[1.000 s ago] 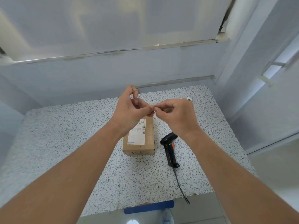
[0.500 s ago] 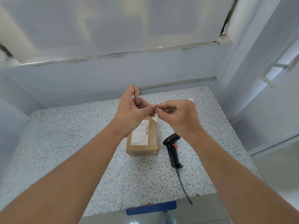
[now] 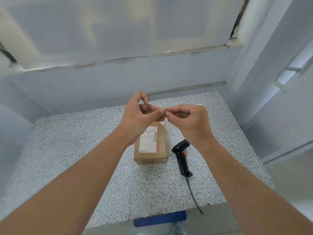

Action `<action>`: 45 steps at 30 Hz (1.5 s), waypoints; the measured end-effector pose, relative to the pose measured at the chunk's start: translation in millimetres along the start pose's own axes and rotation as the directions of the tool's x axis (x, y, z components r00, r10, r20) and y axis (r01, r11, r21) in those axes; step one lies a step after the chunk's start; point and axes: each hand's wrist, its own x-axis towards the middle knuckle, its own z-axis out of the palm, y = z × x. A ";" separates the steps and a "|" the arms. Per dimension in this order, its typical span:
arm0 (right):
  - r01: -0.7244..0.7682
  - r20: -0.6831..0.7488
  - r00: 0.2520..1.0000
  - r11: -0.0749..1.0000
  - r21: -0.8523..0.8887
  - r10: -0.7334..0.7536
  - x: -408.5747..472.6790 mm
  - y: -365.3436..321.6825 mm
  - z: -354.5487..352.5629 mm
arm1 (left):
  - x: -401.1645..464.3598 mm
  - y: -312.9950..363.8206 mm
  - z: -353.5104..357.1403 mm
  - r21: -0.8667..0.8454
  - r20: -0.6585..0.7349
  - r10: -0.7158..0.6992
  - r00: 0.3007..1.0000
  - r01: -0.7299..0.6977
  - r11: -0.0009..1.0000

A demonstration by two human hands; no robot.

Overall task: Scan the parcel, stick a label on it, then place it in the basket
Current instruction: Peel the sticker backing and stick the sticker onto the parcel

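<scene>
A: Two hands meet in mid-air above the far end of the parcel (image 3: pixel 149 145). The left hand (image 3: pixel 138 121) has thumb and forefinger pressed together on something small and pale; the right hand (image 3: pixel 189 122) pinches the same spot from the other side, its other fingers curled in. What is the step?

B: Judged from the task, peeling a label (image 3: pixel 164 109) from its backing. Only a sliver of white shows between the fingertips, so its size and shape cannot be told.

A: How is it done well?

B: Lift one corner only, keep the sticky face off the skin, and hold the piece flat so it does not fold on itself. Then lay it on bare cardboard, clear of the printed shipping slip (image 3: pixel 149 139), whose barcode should stay readable.

A: Where does the parcel lie?

B: Flat on the speckled table (image 3: pixel 67 150), near the centre, long side running near to far, slip facing up. The black scanner (image 3: pixel 182 158) lies just to its right, apart from it, with its cable (image 3: pixel 193 194) trailing off the near edge.

A: And the surroundings?

B: Pale walls enclose the table on the far side and at left. A white scrap (image 3: pixel 199 104) peeks out at the far right behind the right hand. A blue object (image 3: pixel 160 217) shows below the near edge. No basket is in view.
</scene>
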 end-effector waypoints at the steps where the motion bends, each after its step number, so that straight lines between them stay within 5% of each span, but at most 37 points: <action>1: 0.002 0.000 1.000 1.000 0.003 -0.002 -0.6 -0.8 0.0 | -0.4 0.9 -1.0 -0.009 0.006 -0.008 1.000 0.008 1.000; 15: 0.126 0.012 0.992 0.986 -0.106 -0.125 -3.7 -9.4 -6.4 | -1.5 14.1 3.6 0.018 0.018 0.003 1.000 -0.003 1.000; 45: 0.006 -0.007 1.000 1.000 -0.004 -0.006 -2.8 -27.2 3.7 | -4.5 24.9 -1.8 0.075 0.002 0.039 0.999 -0.039 0.996</action>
